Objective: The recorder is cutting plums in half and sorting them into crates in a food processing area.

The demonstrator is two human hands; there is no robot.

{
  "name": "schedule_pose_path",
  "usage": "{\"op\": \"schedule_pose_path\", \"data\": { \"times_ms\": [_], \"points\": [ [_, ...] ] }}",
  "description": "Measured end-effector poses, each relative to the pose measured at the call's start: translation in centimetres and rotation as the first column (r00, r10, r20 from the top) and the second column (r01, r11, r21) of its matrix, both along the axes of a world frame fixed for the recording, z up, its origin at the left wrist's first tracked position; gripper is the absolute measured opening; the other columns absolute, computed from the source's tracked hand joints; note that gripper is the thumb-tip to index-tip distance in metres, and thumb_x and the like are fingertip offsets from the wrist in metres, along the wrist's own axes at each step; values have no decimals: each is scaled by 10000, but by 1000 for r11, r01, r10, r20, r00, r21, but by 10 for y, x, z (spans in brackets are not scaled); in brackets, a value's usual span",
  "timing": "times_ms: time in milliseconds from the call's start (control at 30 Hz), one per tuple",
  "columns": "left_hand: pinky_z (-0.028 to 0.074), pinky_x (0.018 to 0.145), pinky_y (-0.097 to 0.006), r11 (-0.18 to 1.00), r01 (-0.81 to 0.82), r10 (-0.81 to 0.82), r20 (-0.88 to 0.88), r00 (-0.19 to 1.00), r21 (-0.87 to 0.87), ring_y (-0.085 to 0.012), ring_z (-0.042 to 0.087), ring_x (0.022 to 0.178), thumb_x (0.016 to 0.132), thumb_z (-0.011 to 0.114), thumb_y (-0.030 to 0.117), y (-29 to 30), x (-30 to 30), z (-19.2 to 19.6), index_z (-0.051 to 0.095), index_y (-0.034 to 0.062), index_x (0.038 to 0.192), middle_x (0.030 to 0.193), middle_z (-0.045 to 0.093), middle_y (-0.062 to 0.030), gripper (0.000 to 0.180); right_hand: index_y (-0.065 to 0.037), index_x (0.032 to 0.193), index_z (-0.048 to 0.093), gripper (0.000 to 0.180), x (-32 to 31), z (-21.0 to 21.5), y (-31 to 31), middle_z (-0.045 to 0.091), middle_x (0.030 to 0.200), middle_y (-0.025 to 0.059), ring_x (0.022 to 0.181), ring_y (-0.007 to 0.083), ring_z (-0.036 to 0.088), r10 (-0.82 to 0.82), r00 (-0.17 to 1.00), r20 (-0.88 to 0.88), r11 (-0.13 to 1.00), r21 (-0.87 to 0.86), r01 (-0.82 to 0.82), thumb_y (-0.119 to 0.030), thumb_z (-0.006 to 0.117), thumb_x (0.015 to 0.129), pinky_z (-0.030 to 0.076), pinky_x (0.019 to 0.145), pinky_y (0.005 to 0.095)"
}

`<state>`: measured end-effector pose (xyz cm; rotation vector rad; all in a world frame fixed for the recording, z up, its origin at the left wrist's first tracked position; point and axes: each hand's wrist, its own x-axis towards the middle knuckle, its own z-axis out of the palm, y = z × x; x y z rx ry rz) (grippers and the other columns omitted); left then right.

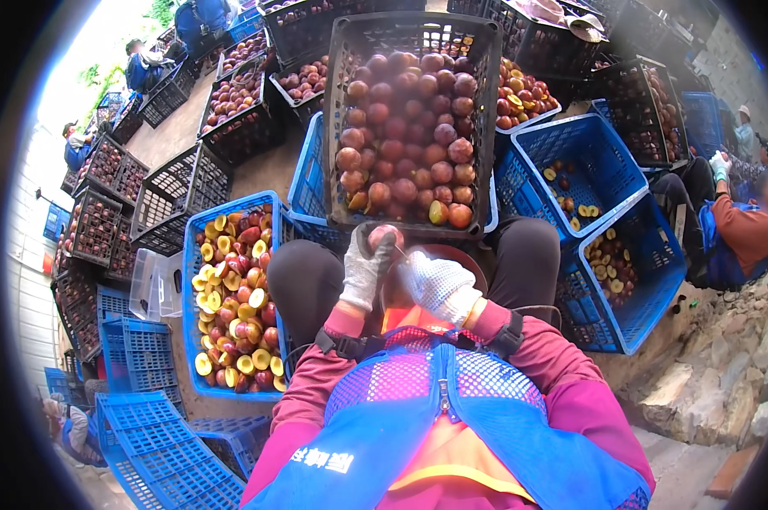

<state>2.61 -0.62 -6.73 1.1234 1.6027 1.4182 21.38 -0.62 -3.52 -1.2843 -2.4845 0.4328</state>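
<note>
In my left hand [365,270], in a grey-white knit glove, a reddish plum [385,238] is gripped between thumb and fingers. Close beside it, my gloved right hand [439,282] is curled and smeared by motion at the fingertips; a thin tip seems to reach toward the plum, too blurred to name. Below both hands, a reddish-brown round container [479,270] shows partly between my knees. Just ahead stands a black crate [340,127] of whole plums, tilted toward me. To my left, a blue crate [188,340] holds plums cut in halves, yellow flesh showing.
Two blue crates [575,246] with some halved plums stand at right, near a seated person [745,229]. More black crates [218,174] and plum-filled crates [235,102] crowd the far left. Blue crates [158,442] lie at lower left; rough stones [707,387] edge the right.
</note>
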Motion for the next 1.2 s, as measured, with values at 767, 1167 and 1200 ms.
{"op": "schedule_pose_path", "data": {
  "times_ms": [767,1167,1200],
  "points": [
    [506,527,-323,972,8,202,858,472,-233,-147,572,553,1049,635,695,1,-22,71,692,153,1033,712,608,14,545,-152,1308,649,324,37,39,59,758,957,159,691,418,706,102,995,-18,990,103,-99,-295,720,1026,554,606,533],
    [552,1028,-376,978,181,-202,228,953,108,-207,686,1145,1190,557,438,2,-27,-44,673,8,1421,1301,749,-113,501,-85,1298,695,284,-47,-28,66,716,1042,223,976,446,705,177,952,-251,974,186,-131,-284,585,1128,573,869,528],
    [557,1011,-383,983,159,-172,162,972,90,-219,696,1122,1194,537,429,6,-24,-48,680,7,1388,1271,757,-123,486,-74,1185,706,343,-53,-30,61,724,999,239,956,465,711,36,953,-301,998,51,-22,-389,584,1128,574,856,536]
  ]
}}
